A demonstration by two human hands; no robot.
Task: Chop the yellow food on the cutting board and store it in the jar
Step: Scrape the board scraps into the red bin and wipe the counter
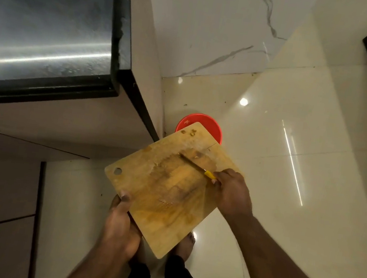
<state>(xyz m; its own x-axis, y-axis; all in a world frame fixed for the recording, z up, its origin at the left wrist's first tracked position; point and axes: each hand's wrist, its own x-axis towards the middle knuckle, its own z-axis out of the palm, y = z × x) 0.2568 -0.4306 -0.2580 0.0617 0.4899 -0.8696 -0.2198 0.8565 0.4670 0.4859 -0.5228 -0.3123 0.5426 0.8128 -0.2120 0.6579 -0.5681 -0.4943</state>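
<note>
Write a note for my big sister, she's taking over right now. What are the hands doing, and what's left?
Left hand: grips the wooden cutting board by its near edge, holding it over the floor.
Right hand: holds the yellow-handled knife, blade on the board.
The board's far corner sits above a red bin; only a few scraps remain there.
No jar or chopped food in view, so storing can't be confirmed.
Probably left: scrape off the scraps.

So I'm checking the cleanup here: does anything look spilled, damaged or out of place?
Small scraps cling near the far corner of the cutting board, held tilted over the red bin on the floor. Specks lie on the floor beyond it. The counter's dark edge looks chipped.
</note>
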